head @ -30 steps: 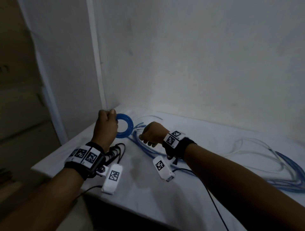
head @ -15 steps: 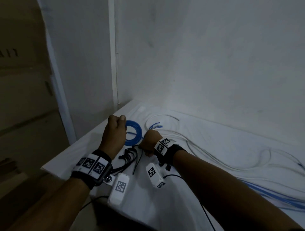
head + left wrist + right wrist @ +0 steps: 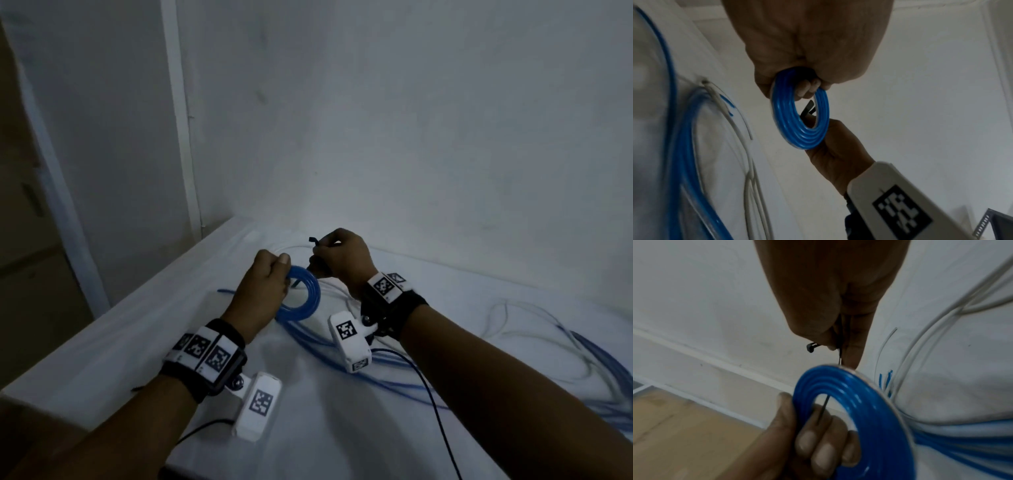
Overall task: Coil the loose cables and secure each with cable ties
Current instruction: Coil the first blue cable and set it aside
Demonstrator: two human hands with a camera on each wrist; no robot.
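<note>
My left hand (image 3: 270,277) grips a small blue cable coil (image 3: 305,298) above the white table (image 3: 120,342); the left wrist view shows the coil (image 3: 800,116) held upright with fingers curled through it. My right hand (image 3: 337,257) pinches a thin black cable tie (image 3: 313,240) just behind the coil. In the right wrist view the tie (image 3: 840,345) hangs from the fingertips and its strap runs down through the ring of the coil (image 3: 855,404). The tie's head (image 3: 811,347) sticks out to the left.
Loose blue cable (image 3: 359,370) trails from the coil across the table to a blue and white tangle (image 3: 582,359) at the right. White cables (image 3: 754,178) lie beside it. Walls (image 3: 411,137) close the table's back and left; its left edge (image 3: 68,346) drops off.
The right hand has risen from the table with a black cable tie and brought it to the coil. The left hand has lifted the coil toward the right hand.
</note>
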